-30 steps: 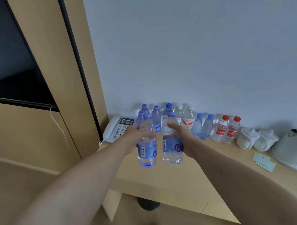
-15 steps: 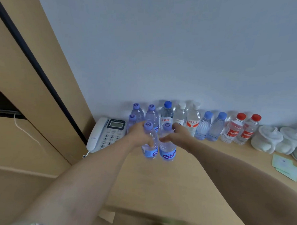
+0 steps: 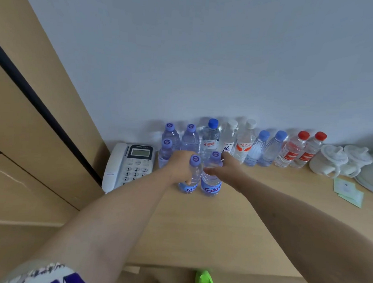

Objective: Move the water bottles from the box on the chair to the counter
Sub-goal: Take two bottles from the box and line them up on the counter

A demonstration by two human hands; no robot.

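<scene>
On wooden counter point(image 3: 231, 224): left hand point(image 3: 181, 165) grips clear water-filled purple-capped bottle point(image 3: 192, 178); right hand point(image 3: 229, 169) grips its twin bottle point(image 3: 211, 181), both upright w/ bases down.

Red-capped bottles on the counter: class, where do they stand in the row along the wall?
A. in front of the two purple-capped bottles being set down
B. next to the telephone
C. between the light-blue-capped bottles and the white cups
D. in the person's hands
C: the red-capped bottles stand with the light-blue-capped bottles on one side and the white cups on the other.
</scene>
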